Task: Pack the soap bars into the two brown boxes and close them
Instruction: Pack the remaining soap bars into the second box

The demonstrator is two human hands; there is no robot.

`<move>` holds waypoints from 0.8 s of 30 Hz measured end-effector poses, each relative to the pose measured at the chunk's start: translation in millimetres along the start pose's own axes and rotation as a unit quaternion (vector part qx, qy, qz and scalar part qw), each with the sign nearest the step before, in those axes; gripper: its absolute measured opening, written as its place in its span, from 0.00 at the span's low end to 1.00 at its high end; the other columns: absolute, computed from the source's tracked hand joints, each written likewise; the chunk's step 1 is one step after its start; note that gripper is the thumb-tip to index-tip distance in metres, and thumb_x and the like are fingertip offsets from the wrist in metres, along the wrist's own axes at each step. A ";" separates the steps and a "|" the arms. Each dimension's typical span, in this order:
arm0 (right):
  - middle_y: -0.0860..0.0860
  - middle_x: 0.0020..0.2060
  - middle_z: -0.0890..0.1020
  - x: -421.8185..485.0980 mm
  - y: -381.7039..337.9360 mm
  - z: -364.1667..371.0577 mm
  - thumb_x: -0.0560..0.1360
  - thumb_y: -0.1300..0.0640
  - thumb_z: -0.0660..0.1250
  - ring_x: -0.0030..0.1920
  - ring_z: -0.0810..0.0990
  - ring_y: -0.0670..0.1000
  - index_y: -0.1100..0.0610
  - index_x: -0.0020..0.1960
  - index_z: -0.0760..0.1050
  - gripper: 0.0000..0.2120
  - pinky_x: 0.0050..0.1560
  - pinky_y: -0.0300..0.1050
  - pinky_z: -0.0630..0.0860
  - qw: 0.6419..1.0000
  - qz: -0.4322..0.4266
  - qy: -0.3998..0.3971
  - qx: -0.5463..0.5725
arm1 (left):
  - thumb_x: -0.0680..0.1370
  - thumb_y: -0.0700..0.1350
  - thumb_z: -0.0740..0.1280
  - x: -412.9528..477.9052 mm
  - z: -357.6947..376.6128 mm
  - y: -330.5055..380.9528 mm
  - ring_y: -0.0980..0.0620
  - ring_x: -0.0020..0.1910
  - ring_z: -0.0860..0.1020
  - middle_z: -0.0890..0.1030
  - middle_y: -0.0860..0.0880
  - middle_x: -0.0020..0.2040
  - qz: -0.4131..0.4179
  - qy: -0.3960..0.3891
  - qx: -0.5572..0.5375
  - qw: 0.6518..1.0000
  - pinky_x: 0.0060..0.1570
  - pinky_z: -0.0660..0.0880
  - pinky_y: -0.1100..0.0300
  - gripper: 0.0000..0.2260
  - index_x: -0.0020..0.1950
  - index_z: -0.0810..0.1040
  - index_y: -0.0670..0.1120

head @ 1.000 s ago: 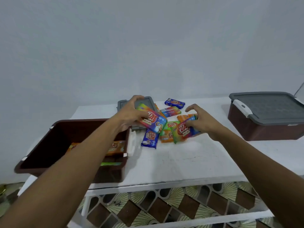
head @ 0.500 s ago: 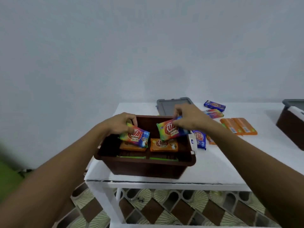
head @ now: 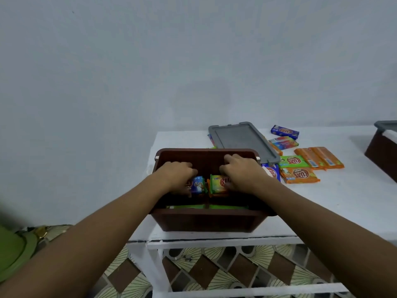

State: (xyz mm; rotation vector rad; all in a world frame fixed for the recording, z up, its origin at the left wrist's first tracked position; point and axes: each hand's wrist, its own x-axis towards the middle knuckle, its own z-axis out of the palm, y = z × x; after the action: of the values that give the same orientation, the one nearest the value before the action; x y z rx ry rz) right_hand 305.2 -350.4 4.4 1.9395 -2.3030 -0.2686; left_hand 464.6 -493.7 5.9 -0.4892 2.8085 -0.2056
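White table (head: 343, 201), pale wall. Open brown plastic box (head: 206, 220) sits at the near edge. Inside it, left hand (head: 176, 173) grips a blue-wrapped soap bar (head: 198, 184), right hand (head: 240, 171) grips a green-and-orange soap bar (head: 217, 183). Risk: bars released crooked stack high, so the grey lid (head: 240, 140) won't seat.

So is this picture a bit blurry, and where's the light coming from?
Head view: soft all over, so the loose soap bars show only their big logos; the green shape at lower left is smeared; light is flat and dim, no glare, with a faint shadow beside the lidded brown box and a dark inside to the open brown box; the wide lens stretches the forearms.
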 end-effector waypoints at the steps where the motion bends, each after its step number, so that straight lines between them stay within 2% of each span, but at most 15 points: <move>1: 0.54 0.61 0.74 0.1 -1.2 1.6 0.74 0.45 0.68 0.59 0.74 0.54 0.52 0.68 0.70 0.25 0.55 0.52 0.76 0.999 -0.013 -0.032 -0.001 | 0.71 0.60 0.72 2.4 0.1 1.1 0.44 0.62 0.73 0.71 0.47 0.66 0.008 -0.024 0.003 1.000 0.52 0.73 0.50 0.34 0.73 0.65 0.50; 3: 0.55 0.61 0.76 1.8 -2.0 4.5 0.75 0.48 0.69 0.58 0.77 0.56 0.52 0.71 0.66 0.28 0.54 0.52 0.76 0.996 -0.017 -0.078 -0.031 | 0.71 0.57 0.74 8.1 0.6 0.3 0.42 0.64 0.72 0.69 0.46 0.69 0.015 -0.049 0.021 0.998 0.55 0.73 0.49 0.37 0.75 0.62 0.49; 5: 0.56 0.60 0.77 3.7 -1.5 6.3 0.76 0.53 0.67 0.58 0.78 0.57 0.53 0.73 0.64 0.27 0.54 0.52 0.77 0.996 0.000 -0.071 -0.046 | 0.73 0.52 0.73 11.9 2.3 -1.4 0.41 0.62 0.73 0.69 0.44 0.68 0.017 -0.046 0.038 0.998 0.55 0.74 0.49 0.34 0.75 0.63 0.48; 7: 0.55 0.59 0.78 5.3 -2.3 8.4 0.77 0.54 0.67 0.57 0.78 0.56 0.55 0.71 0.67 0.23 0.54 0.51 0.77 0.997 0.016 -0.060 -0.038 | 0.75 0.48 0.71 14.1 4.7 -4.2 0.42 0.60 0.74 0.71 0.44 0.66 0.013 -0.027 0.039 0.999 0.54 0.76 0.49 0.29 0.73 0.65 0.47; 10: 0.54 0.57 0.79 8.5 -2.7 10.8 0.77 0.53 0.67 0.56 0.79 0.55 0.55 0.66 0.71 0.19 0.56 0.52 0.76 0.996 0.018 -0.071 -0.051 | 0.74 0.49 0.73 14.3 7.4 -7.5 0.42 0.61 0.74 0.71 0.44 0.67 0.000 -0.020 0.021 1.000 0.55 0.75 0.50 0.30 0.73 0.67 0.46; 14: 0.53 0.58 0.78 6.2 5.4 -3.1 0.75 0.47 0.68 0.60 0.76 0.56 0.54 0.64 0.72 0.21 0.66 0.58 0.67 0.990 0.004 -0.118 -0.077 | 0.71 0.57 0.74 13.8 5.7 -10.4 0.45 0.58 0.75 0.75 0.46 0.62 -0.023 -0.025 0.006 0.999 0.51 0.75 0.53 0.29 0.68 0.72 0.48; 16: 0.52 0.55 0.78 -3.0 16.5 -7.5 0.77 0.47 0.64 0.59 0.75 0.54 0.52 0.61 0.74 0.15 0.67 0.58 0.64 0.996 -0.006 -0.069 -0.055 | 0.71 0.60 0.72 14.7 -2.5 -9.6 0.47 0.54 0.76 0.76 0.47 0.58 -0.029 -0.023 -0.013 0.999 0.46 0.72 0.55 0.24 0.63 0.74 0.50; 18: 0.48 0.51 0.79 -16.3 34.7 -2.4 0.78 0.49 0.61 0.56 0.75 0.51 0.50 0.55 0.76 0.09 0.61 0.52 0.66 0.996 0.017 0.073 0.046 | 0.73 0.58 0.70 18.9 -12.4 -5.0 0.49 0.49 0.75 0.77 0.49 0.52 -0.019 0.003 -0.036 0.999 0.42 0.69 0.55 0.16 0.56 0.76 0.51; 20: 0.50 0.47 0.80 -32.6 59.4 7.5 0.78 0.53 0.61 0.51 0.75 0.53 0.53 0.50 0.77 0.07 0.51 0.48 0.68 0.960 0.076 0.222 0.154 | 0.75 0.57 0.68 26.3 -23.8 4.5 0.50 0.45 0.75 0.76 0.50 0.48 -0.005 0.060 -0.055 0.997 0.39 0.71 0.56 0.11 0.50 0.74 0.51; 21: 0.52 0.47 0.80 -42.0 75.1 14.2 0.78 0.55 0.61 0.50 0.76 0.54 0.54 0.50 0.77 0.07 0.48 0.48 0.68 0.943 0.113 0.255 0.181 | 0.75 0.56 0.68 32.1 -30.2 12.3 0.51 0.44 0.75 0.77 0.51 0.46 0.003 0.095 -0.067 0.993 0.38 0.72 0.55 0.11 0.48 0.73 0.51; 22: 0.53 0.49 0.81 -50.7 89.3 22.9 0.79 0.57 0.61 0.52 0.76 0.55 0.55 0.52 0.78 0.08 0.49 0.48 0.69 0.937 0.155 0.250 0.191 | 0.76 0.56 0.67 37.1 -35.4 19.9 0.51 0.43 0.75 0.77 0.51 0.44 0.009 0.124 -0.083 0.989 0.38 0.72 0.55 0.10 0.48 0.72 0.52; 24: 0.54 0.59 0.79 -70.7 120.4 48.7 0.80 0.55 0.60 0.60 0.74 0.55 0.55 0.61 0.75 0.12 0.58 0.52 0.71 0.941 0.246 0.141 0.183 | 0.77 0.56 0.66 48.1 -49.2 42.2 0.51 0.42 0.75 0.76 0.53 0.43 0.032 0.175 -0.120 0.977 0.37 0.70 0.56 0.09 0.47 0.72 0.52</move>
State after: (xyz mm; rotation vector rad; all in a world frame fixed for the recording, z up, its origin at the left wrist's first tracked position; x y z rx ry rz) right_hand 191.4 -258.2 -16.1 1.3240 -2.6559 0.4833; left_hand 393.4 -466.8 32.8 -0.4524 3.2098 0.0717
